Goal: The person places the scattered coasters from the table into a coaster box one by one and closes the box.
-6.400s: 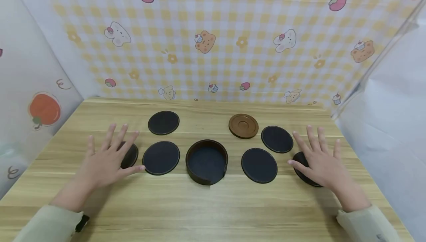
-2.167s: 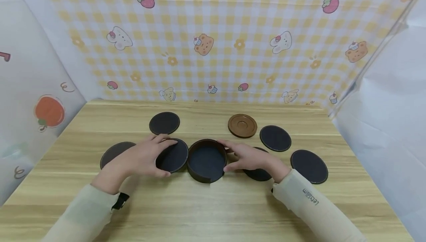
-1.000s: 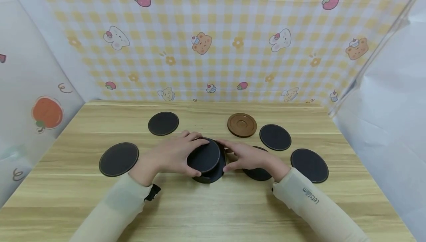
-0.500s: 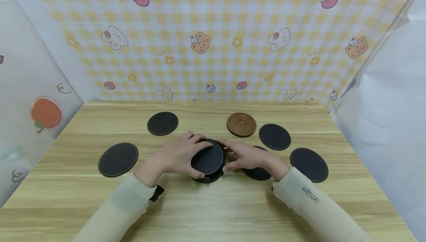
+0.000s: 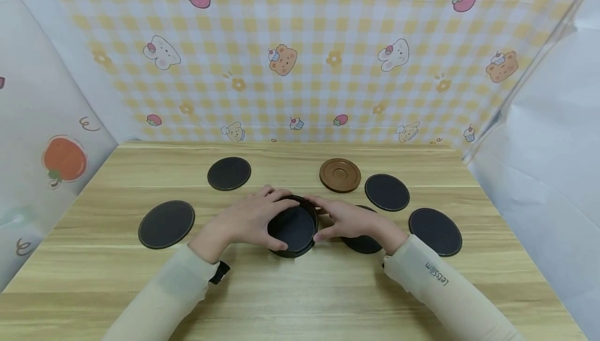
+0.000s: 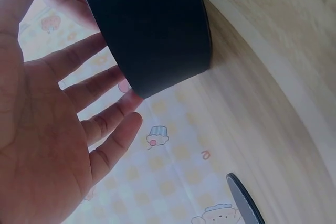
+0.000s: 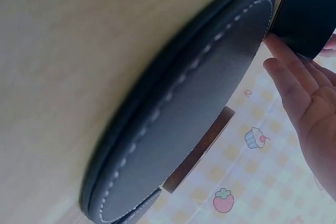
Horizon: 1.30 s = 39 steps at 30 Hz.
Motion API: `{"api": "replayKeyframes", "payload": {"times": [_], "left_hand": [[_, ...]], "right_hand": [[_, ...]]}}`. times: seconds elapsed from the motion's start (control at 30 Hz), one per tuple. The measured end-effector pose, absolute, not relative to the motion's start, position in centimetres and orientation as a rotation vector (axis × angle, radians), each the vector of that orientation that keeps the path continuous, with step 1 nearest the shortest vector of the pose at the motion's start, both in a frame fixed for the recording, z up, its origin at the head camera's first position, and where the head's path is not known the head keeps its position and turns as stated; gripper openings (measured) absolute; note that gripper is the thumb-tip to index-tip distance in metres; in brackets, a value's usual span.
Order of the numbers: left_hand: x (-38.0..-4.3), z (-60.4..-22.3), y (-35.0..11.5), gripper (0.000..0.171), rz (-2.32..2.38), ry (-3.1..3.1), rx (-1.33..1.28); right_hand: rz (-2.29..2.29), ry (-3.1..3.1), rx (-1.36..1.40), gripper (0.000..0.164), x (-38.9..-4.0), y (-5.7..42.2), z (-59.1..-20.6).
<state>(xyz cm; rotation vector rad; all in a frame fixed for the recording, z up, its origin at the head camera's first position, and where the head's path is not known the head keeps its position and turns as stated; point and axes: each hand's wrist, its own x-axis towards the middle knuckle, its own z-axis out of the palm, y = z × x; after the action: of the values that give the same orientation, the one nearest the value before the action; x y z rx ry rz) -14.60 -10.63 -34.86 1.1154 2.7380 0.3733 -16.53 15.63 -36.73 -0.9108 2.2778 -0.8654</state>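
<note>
A yellow-and-white checked cloth [image 5: 300,28] with cartoon prints hangs behind the wood-grain counter [image 5: 300,299]. At the counter's middle, the left hand [image 5: 253,219] has its thumb and fingers spread apart along one side of a round dark holder [image 6: 157,30], fingertips touching its wall. The right hand [image 5: 349,220], thumb and fingers also apart, rests fingertips against the opposite side. The holder sits upright between them, open side up. Flat on the counter lie dark round coasters: a near-left coaster [image 5: 166,225], a far-left coaster [image 5: 229,173], an outer-right coaster [image 5: 436,231], a far-right coaster [image 5: 387,192], and a stitched coaster [image 7: 178,114] partly hidden beneath the right hand. A smaller brown disc [image 5: 340,175] lies behind that hand.
</note>
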Motion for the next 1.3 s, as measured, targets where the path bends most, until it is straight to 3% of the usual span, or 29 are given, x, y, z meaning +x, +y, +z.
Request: {"api": "replayKeyframes", "payload": {"times": [0.73,1.3], "left_hand": [[-15.8,-35.6,-16.2,0.078,0.504,2.762,0.92],[-20.3,-36.6,-19.9,0.069,0.375,2.875,0.822]], "right_hand": [[-0.844,2.298,-0.944,0.092,-16.6,15.8,-37.0],[-0.83,2.312,-0.945,0.091,-16.5,15.8,-37.0]]}}
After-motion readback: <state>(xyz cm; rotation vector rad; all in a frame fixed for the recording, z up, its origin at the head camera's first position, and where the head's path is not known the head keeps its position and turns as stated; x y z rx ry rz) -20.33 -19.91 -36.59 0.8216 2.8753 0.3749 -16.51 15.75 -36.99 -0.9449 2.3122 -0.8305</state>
